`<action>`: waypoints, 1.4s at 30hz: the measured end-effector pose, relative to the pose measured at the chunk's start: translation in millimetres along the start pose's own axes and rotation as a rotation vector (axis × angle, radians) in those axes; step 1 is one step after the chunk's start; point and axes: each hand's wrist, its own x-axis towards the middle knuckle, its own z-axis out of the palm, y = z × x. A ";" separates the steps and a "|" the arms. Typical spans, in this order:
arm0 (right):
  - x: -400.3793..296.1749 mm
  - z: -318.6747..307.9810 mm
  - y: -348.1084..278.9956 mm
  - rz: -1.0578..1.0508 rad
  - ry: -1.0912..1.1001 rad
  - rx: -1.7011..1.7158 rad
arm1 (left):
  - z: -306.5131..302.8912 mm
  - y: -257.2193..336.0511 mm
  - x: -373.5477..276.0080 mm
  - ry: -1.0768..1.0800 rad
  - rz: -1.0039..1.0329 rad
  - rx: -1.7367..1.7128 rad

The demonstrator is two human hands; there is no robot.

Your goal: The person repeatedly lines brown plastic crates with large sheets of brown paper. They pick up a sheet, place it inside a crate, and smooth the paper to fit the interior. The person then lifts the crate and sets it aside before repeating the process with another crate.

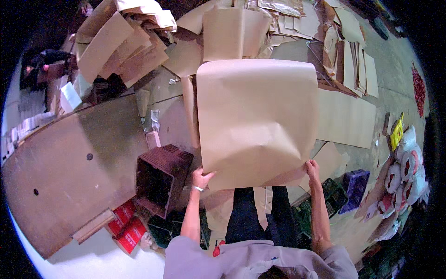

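A large sheet of brown kraft paper point(256, 104) spreads out in front of me, its far edge curling over and its near part buckled into a crease. My left hand point(201, 178) pinches the near left corner, thumb on top. At the near right corner, my right hand point(312, 169) grips the edge, with most of its fingers hidden. Whatever supports the sheet lies out of sight beneath it. A narrow rolled or folded strip of brown paper point(191, 111) stands along the sheet's left side.
Left of me are a brown plastic crate point(163, 178) and a brown board tabletop point(69, 157). Stacked brown sheets point(125, 52) lie at the far left, more paper point(223, 35) ahead. Right are a purple crate point(353, 190), a green crate point(332, 195) and several white bags point(407, 171).
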 end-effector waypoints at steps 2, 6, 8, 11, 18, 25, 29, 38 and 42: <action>-7.5 21.2 -10.4 -0.033 -0.030 0.022 | -5.7 1.9 -15.9 0.044 -0.009 0.043; 9.3 22.1 -2.5 -0.140 0.009 -0.136 | -1.1 14.9 -33.2 0.109 0.072 -0.049; 10.6 25.8 3.7 -0.171 0.016 -0.069 | 1.4 13.9 -38.4 0.119 -0.065 -0.171; 4.9 37.7 5.8 -0.190 0.082 -0.040 | 6.5 -6.9 -37.5 0.160 -0.067 -0.175; -4.6 31.9 3.8 -0.222 0.122 0.001 | 3.0 4.0 -41.2 0.041 -0.018 -0.004; 2.1 49.1 2.0 -0.190 0.179 0.136 | -25.0 26.7 -43.6 -0.235 -0.093 -0.408; -5.9 61.0 7.5 -0.239 0.209 0.207 | -28.2 44.7 -18.1 -0.003 -0.207 -0.260; -32.6 67.8 -7.6 -0.237 0.144 0.345 | -57.5 100.2 -51.3 0.061 0.019 -0.172; -31.2 68.8 10.1 -0.209 0.201 0.299 | -36.5 33.5 -52.4 0.068 -0.202 -0.347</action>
